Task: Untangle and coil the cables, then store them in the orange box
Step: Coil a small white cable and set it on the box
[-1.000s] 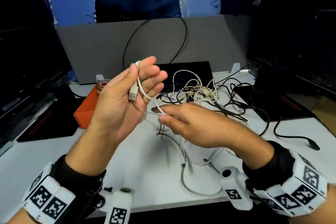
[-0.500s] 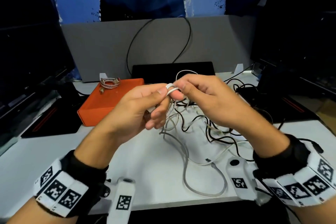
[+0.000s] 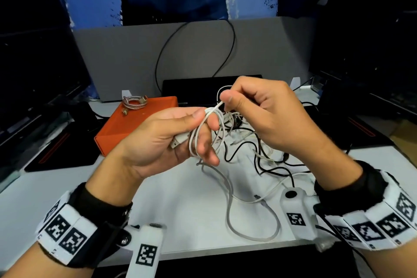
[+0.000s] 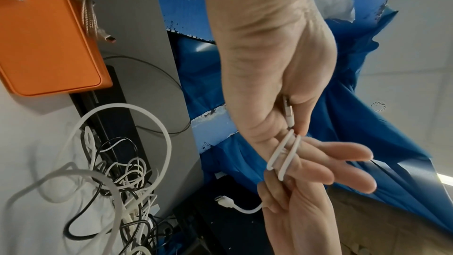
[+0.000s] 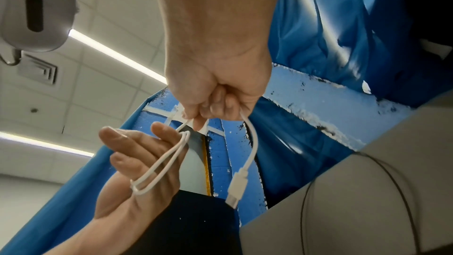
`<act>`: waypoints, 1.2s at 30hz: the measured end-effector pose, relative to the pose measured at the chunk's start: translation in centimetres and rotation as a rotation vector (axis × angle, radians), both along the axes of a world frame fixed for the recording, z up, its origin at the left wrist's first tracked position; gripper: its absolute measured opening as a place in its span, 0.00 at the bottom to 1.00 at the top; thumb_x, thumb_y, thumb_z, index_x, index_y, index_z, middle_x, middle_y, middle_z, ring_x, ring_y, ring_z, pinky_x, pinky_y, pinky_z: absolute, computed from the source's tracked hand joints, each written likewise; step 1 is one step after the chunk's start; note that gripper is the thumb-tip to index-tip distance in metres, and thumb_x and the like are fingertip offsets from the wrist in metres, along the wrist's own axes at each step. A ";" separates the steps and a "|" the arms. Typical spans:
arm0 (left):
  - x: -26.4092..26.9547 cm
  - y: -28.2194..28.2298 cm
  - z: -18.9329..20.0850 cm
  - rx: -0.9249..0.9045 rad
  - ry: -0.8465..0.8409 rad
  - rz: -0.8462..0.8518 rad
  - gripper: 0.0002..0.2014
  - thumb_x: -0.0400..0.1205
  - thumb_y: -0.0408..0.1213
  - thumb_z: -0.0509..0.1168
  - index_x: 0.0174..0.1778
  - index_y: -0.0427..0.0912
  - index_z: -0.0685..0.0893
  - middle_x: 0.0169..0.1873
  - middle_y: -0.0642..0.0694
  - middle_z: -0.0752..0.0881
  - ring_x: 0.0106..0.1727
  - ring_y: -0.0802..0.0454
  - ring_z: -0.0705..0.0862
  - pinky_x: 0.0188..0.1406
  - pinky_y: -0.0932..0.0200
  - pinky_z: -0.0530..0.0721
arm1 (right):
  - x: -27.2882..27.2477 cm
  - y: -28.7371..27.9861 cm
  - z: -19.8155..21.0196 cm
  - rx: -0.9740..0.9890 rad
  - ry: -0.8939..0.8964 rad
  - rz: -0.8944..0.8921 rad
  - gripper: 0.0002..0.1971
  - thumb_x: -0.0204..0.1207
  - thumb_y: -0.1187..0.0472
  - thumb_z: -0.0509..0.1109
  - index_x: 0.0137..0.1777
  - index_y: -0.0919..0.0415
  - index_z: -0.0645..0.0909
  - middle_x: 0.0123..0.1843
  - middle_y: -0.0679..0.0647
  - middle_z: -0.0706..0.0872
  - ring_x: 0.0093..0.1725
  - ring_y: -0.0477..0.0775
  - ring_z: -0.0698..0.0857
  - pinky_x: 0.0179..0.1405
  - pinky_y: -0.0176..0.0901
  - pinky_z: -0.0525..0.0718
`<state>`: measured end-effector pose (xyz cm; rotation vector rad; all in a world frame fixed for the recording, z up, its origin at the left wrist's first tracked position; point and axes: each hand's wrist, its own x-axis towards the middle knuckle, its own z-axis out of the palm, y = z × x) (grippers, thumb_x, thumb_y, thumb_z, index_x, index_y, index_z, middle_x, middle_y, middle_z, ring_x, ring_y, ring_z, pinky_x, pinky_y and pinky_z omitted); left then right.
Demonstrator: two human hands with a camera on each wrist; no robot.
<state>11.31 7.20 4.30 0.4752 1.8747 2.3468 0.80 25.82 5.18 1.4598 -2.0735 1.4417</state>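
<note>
- L hand (image 3: pixel 167 140): thumb pins USB plug (image 3: pixel 179 140), white cable (image 3: pixel 195 140) looped round fingers.
- R hand (image 3: pixel 259 108): pinches cable's free end.
- Tangle (image 3: pixel 243 142) on bench (image 3: pixel 180 198), box (image 3: pixel 133 124) to its left.

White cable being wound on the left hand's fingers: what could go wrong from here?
The loops of the white cable sit loosely over the left hand's straight fingers, so they could slide off. The right hand pinches it close to its free plug, so little length remains to tuck. The orange box looks closed, with a coiled cable on top.
</note>
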 end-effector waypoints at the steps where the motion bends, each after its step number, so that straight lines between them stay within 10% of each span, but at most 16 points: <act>1: 0.0 0.0 0.1 -0.003 0.013 0.007 0.15 0.86 0.39 0.57 0.46 0.41 0.89 0.24 0.45 0.84 0.32 0.44 0.90 0.40 0.56 0.88 | 0.1 0.0 0.1 -0.019 0.000 -0.010 0.15 0.87 0.53 0.69 0.40 0.57 0.84 0.30 0.52 0.81 0.32 0.55 0.78 0.32 0.43 0.74; 5: 0.0 0.6 0.4 0.099 0.035 0.114 0.16 0.88 0.37 0.54 0.49 0.37 0.87 0.22 0.49 0.80 0.29 0.50 0.87 0.36 0.61 0.86 | -0.5 -0.9 -0.9 0.002 -0.078 0.011 0.14 0.90 0.52 0.65 0.41 0.47 0.83 0.28 0.46 0.77 0.26 0.43 0.75 0.28 0.35 0.71; 8: 0.0 0.8 0.8 0.173 0.081 0.251 0.20 0.87 0.38 0.54 0.64 0.28 0.83 0.22 0.53 0.79 0.33 0.53 0.89 0.46 0.60 0.89 | -1.3 -1.4 -2.2 0.237 -0.173 0.069 0.15 0.92 0.50 0.60 0.44 0.36 0.81 0.29 0.46 0.74 0.23 0.45 0.74 0.19 0.53 0.81; 12: -0.7 0.6 0.4 0.076 0.235 0.489 0.20 0.88 0.42 0.56 0.63 0.32 0.87 0.41 0.54 0.92 0.55 0.50 0.92 0.66 0.56 0.85 | 0.0 -1.6 -2.9 0.448 -0.243 0.197 0.13 0.93 0.55 0.58 0.46 0.52 0.78 0.32 0.50 0.76 0.22 0.44 0.75 0.24 0.54 0.87; 14: -0.8 1.1 -0.2 -0.135 0.353 0.622 0.18 0.90 0.41 0.56 0.55 0.50 0.93 0.51 0.47 0.94 0.62 0.47 0.91 0.64 0.54 0.86 | 0.9 -1.8 -2.7 0.483 -0.208 0.220 0.15 0.93 0.56 0.58 0.42 0.56 0.74 0.32 0.51 0.79 0.23 0.43 0.76 0.27 0.54 0.87; 17: -1.0 1.6 -1.4 -0.706 0.523 0.773 0.13 0.94 0.40 0.55 0.62 0.51 0.86 0.54 0.46 0.93 0.54 0.55 0.91 0.45 0.57 0.90 | 1.6 -1.6 -1.9 0.546 -0.072 0.112 0.15 0.91 0.54 0.61 0.41 0.57 0.78 0.33 0.54 0.84 0.29 0.49 0.80 0.36 0.59 0.86; 22: -0.9 1.2 -1.8 -1.281 0.498 0.749 0.18 0.91 0.51 0.49 0.42 0.47 0.77 0.30 0.49 0.85 0.32 0.48 0.84 0.33 0.41 0.81 | 1.5 -0.7 -1.3 0.438 -0.005 -0.059 0.15 0.81 0.51 0.72 0.35 0.55 0.81 0.30 0.50 0.84 0.30 0.47 0.80 0.32 0.50 0.81; 27: -0.5 0.6 -0.2 -0.619 0.124 0.459 0.19 0.92 0.40 0.56 0.35 0.41 0.76 0.23 0.51 0.69 0.27 0.52 0.64 0.32 0.49 0.60 | 1.5 -0.3 -0.6 0.230 -0.059 0.018 0.12 0.78 0.46 0.78 0.44 0.51 0.81 0.35 0.51 0.84 0.31 0.48 0.78 0.32 0.43 0.77; 32: -0.4 1.0 0.6 0.035 0.009 0.367 0.16 0.91 0.40 0.54 0.38 0.43 0.78 0.23 0.53 0.62 0.18 0.58 0.59 0.32 0.61 0.74 | 0.4 -1.1 -1.5 0.057 -0.388 0.052 0.23 0.81 0.32 0.64 0.56 0.52 0.81 0.45 0.50 0.87 0.35 0.59 0.84 0.35 0.56 0.85; 36: -0.9 1.7 0.4 0.356 -0.051 0.279 0.16 0.91 0.42 0.52 0.38 0.45 0.76 0.22 0.54 0.64 0.17 0.60 0.64 0.33 0.64 0.80 | 0.8 -2.3 -2.9 0.063 -0.551 0.156 0.19 0.91 0.47 0.61 0.48 0.60 0.84 0.33 0.48 0.84 0.32 0.54 0.82 0.31 0.52 0.84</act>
